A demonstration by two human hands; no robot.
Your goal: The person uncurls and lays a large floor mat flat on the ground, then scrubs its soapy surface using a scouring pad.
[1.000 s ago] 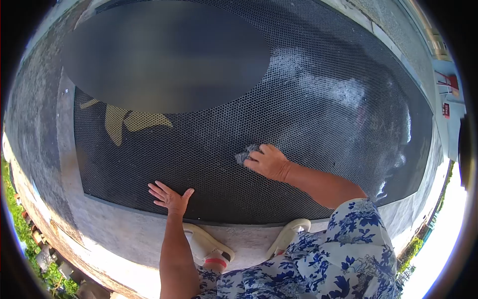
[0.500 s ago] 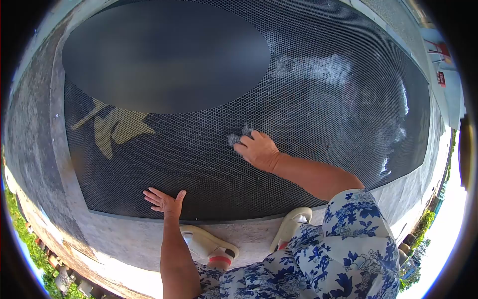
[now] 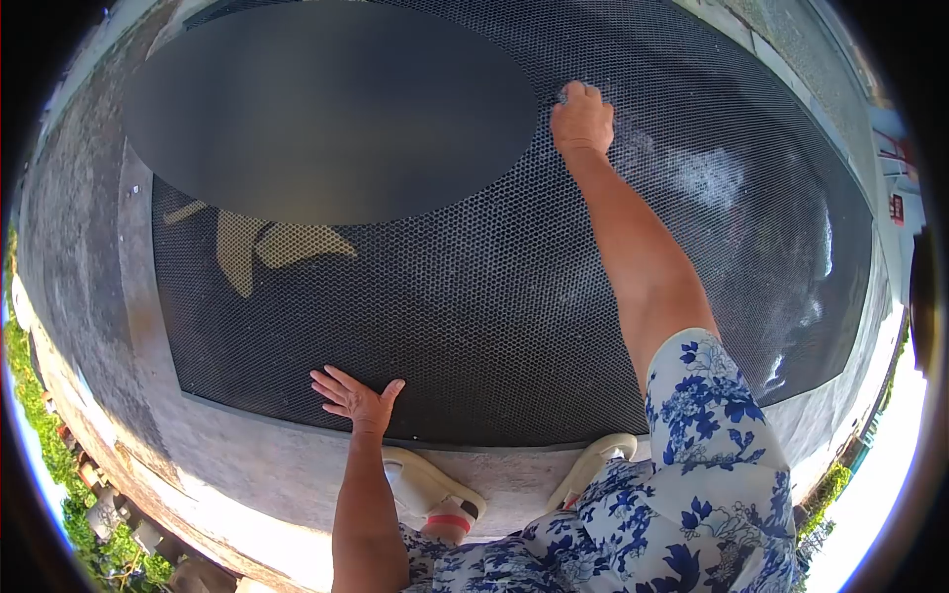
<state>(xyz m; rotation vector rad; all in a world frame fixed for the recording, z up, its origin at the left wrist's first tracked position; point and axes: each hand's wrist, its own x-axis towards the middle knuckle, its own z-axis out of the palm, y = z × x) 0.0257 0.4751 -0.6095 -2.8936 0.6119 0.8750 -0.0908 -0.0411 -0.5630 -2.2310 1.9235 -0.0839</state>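
Observation:
A dark mat point(image 3: 474, 336) with a honeycomb texture and a yellow mark point(image 3: 297, 244) lies on the ground. Near the mat's front edge, my left hand point(image 3: 358, 400) rests on it with the fingers spread, holding nothing. My right hand point(image 3: 583, 121) reaches to the far part of the mat, its fingers closed round a grey scrubbing pad point(image 3: 563, 97) that is mostly hidden. White foam point(image 3: 710, 176) lies on the mat to the right of this hand, with more streaks near the right edge.
A blurred oval covers the upper left of the view. Concrete ground point(image 3: 247, 440) borders the mat. Both my feet, in pale shoes point(image 3: 430, 484), stand at the front edge. A red chair point(image 3: 895, 148) is at the far right, and green plants point(image 3: 119, 553) are at the lower left.
My right hand has moved from the middle of the mat to its far part, with the pad still held. My left hand stays spread near the front edge. The view has shifted slightly.

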